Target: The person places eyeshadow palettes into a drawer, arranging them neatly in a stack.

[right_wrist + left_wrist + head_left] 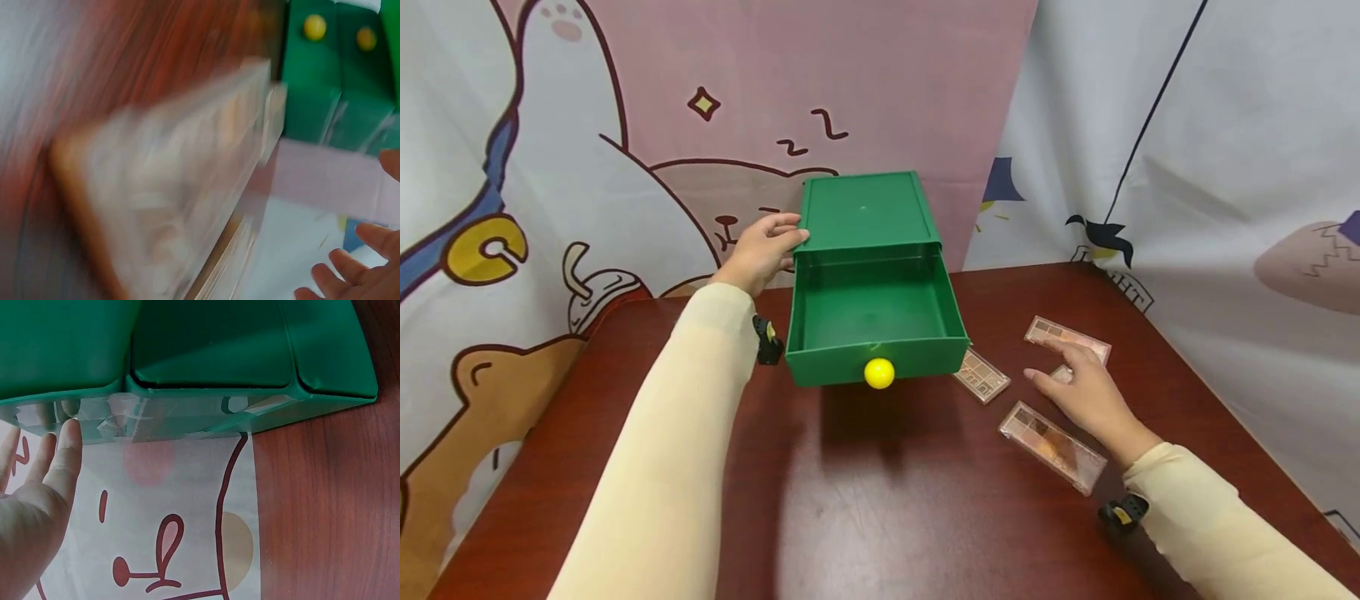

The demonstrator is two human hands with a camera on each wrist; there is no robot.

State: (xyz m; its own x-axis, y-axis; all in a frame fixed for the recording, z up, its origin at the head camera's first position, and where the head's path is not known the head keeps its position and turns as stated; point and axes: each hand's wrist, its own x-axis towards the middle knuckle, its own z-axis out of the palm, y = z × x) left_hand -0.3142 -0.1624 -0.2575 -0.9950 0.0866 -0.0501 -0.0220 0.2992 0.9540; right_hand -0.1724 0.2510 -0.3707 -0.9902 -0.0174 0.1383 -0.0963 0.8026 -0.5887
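Note:
A green drawer box [868, 208] stands on the table, its upper drawer [880, 358] pulled out with a yellow knob [879, 373] on the front. Nothing lies inside that drawer. My left hand [762, 250] rests against the box's left side, fingers extended; the left wrist view shows fingertips at the clear side panel [100, 422]. Over the makeup palettes on the right hovers my right hand [1086, 400], fingers spread and holding nothing. One palette [1052, 446] lies in front of it, another [1067, 335] behind, and a third [981, 375] beside the box. Part of another shows beneath the hand.
The dark red wooden table [865, 517] meets a printed cartoon curtain [925, 83] at the back and sides. In the blurred right wrist view, a second yellow knob [366, 39] sits on the box's other drawer.

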